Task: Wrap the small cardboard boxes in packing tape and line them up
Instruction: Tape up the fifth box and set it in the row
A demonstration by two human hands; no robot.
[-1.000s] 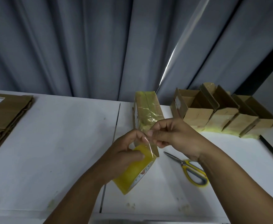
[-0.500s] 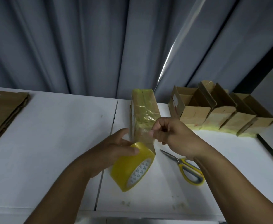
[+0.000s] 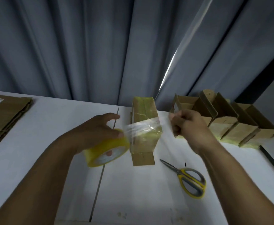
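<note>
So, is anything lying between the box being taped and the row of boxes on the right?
Only the right hand, holding the tape strip stretched from the tape roll over the box. The table between box and row is otherwise bare; the scissors lie nearer the person, off that line.

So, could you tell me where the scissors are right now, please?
Head view: the scissors lie on the table, right of the box being taped.

Glossy clear tape (image 3: 142, 127), matt cardboard box (image 3: 143, 157)
</note>
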